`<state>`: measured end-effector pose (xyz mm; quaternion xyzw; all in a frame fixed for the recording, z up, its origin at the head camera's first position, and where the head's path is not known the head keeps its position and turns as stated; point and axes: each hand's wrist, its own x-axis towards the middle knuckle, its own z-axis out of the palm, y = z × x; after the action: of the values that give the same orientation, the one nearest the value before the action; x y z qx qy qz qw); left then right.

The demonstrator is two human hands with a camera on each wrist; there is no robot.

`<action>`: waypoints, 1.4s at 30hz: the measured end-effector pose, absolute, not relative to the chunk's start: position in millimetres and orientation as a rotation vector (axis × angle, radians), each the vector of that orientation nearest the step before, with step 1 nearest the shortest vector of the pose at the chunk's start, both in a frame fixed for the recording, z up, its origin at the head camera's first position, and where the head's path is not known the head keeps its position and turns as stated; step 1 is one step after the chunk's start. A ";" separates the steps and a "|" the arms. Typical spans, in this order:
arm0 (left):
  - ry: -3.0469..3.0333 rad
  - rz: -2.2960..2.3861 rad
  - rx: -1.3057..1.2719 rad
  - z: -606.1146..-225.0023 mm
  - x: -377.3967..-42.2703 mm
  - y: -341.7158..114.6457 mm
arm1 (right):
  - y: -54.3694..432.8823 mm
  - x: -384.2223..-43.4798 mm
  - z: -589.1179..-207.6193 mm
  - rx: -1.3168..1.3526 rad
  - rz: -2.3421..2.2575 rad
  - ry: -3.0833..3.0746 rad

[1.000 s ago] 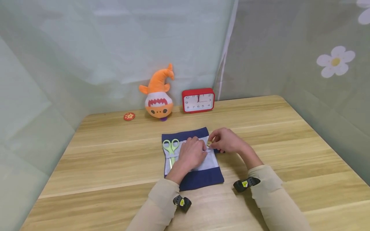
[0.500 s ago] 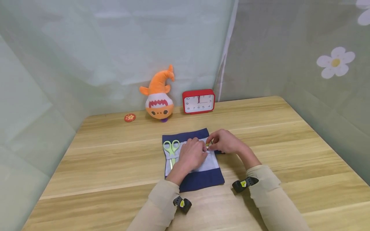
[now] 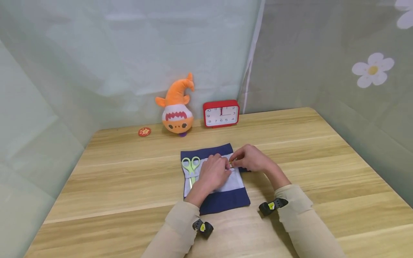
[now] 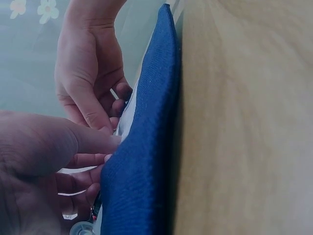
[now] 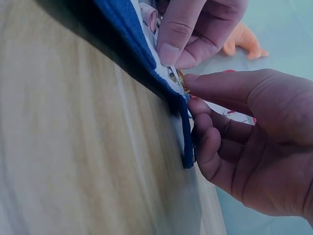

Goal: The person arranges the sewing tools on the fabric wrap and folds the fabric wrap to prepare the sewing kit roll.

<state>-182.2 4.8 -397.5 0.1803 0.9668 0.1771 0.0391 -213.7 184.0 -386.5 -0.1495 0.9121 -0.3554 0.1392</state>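
Observation:
A navy cloth organizer (image 3: 226, 200) with a pale grey pocket panel (image 3: 238, 179) lies flat on the table. Green-handled scissors (image 3: 191, 165) are tucked under a band at its left side. My left hand (image 3: 214, 171) rests over the panel, thumb and fingers pinching the pale pocket fabric. Right beside it, my right hand (image 3: 251, 157) pinches a small gold-coloured piece (image 5: 182, 81) at the pocket's opening, its thumb and forefinger hiding most of it. A pinkish ribbon-like piece (image 5: 149, 17) shows near the left fingers in the right wrist view.
An orange shark plush (image 3: 177, 118) and a red clock (image 3: 221, 114) stand at the back of the wooden table (image 3: 129, 179). A red round disc (image 3: 144, 132) lies left of the plush. Fabric-covered walls rise behind the table and at its sides.
My right hand has moved slightly left and down, bringing the gold-coloured piece closer to the left fingers and the pocket. My left hand keeps its place on the panel.

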 end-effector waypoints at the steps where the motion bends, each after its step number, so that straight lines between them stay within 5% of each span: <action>1: 2.961 0.544 0.550 -397.6 -182.1 4.9 | 184.1 -213.5 -387.0 -0.429 -1.034 2.636; 42: 2.983 0.542 0.584 -398.0 -182.0 4.7 | 183.5 -212.1 -386.1 -0.467 -0.952 2.592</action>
<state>-182.0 4.7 -398.0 0.1891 0.9658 0.1755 0.0270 -212.1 183.5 -386.1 -0.1644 0.9121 -0.3350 0.1696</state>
